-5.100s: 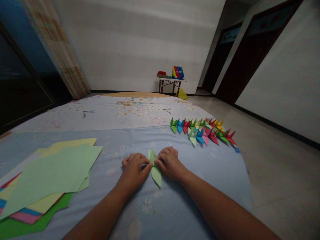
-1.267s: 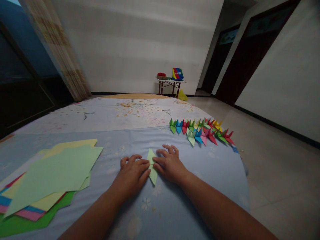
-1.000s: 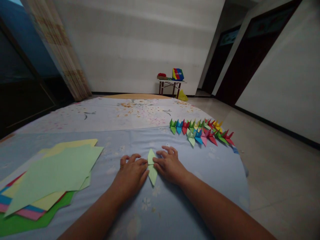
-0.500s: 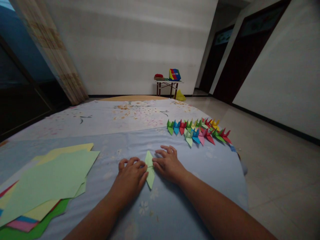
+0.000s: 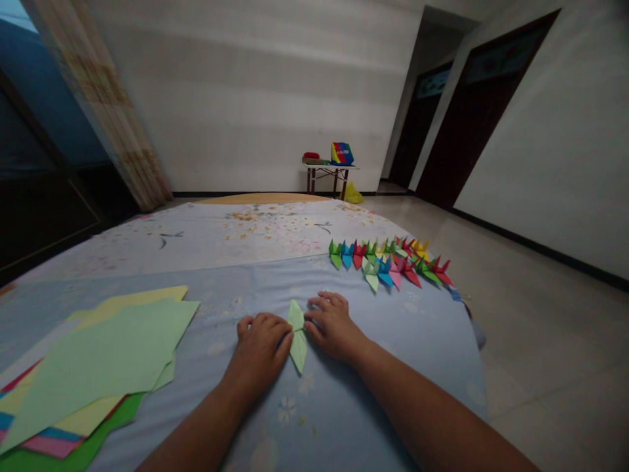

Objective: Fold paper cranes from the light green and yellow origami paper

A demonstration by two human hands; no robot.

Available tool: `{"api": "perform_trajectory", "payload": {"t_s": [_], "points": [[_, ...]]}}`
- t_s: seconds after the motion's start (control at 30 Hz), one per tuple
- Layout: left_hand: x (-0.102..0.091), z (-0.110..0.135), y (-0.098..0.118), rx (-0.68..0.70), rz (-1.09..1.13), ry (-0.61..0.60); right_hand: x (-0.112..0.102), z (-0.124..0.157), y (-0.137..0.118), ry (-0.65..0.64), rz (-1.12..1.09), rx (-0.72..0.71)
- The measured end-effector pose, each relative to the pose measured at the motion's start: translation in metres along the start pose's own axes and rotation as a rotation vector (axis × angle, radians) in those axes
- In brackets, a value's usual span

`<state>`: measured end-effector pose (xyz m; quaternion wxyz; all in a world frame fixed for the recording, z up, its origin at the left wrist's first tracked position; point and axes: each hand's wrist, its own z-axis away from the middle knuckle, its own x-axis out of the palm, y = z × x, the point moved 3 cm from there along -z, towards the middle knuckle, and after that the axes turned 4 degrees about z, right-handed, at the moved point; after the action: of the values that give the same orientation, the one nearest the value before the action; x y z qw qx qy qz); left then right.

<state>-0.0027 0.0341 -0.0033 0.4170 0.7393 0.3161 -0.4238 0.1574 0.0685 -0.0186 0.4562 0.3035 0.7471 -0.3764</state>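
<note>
The head view looks down on two bare hands over a blue floral cloth [image 5: 275, 282], and between them, right in the middle, lies a folded pale green paper [image 5: 297, 337]. It is a long, narrow diamond, one point aimed away from the person and the other towards them, with a line across its waist. The left hand [image 5: 263, 347] rests palm down, its fingers bent and close together, forefinger and thumb coming up to the paper's left edge near that waist. The right hand [image 5: 331, 321] faces it, fingers curled and slightly parted, with the forefinger and thumb at the right edge. From where I am, I can't tell whether either one is pinching the paper or only touching it

Beyond the right hand stand two rows of origami cranes [image 5: 395, 274], in greens, blues, reds, pink and yellow. Well to the left of the hands there's an untidy stack of coloured paper sheets [image 5: 113, 351], pale green on top, with yellow, pink, blue and bright green edges poking out. Against the far wall, a small table [image 5: 328, 166] carries a boxy multicoloured pack [image 5: 342, 154]
</note>
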Motion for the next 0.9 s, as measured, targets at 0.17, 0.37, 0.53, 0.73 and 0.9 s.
{"api": "perform_trajectory", "payload": {"t_s": [0.17, 0.37, 0.53, 0.73, 0.9], "points": [[0.002, -0.003, -0.001, -0.089, 0.054, 0.042, 0.004, -0.001, -0.001, -0.003, -0.14, -0.001], [-0.002, -0.008, 0.0, -0.216, 0.194, 0.057, -0.002, 0.0, -0.009, -0.034, -0.358, -0.14], [-0.004, -0.015, -0.001, -0.338, 0.556, 0.054, -0.009, 0.002, -0.01, -0.053, -0.543, -0.233], [0.001, -0.018, -0.012, -0.458, 0.62, 0.066, -0.017, 0.004, -0.004, -0.114, -0.621, -0.278], [-0.002, -0.018, -0.016, -0.488, 0.659, 0.024, -0.019, 0.001, 0.011, -0.03, -0.448, -0.25]]}}
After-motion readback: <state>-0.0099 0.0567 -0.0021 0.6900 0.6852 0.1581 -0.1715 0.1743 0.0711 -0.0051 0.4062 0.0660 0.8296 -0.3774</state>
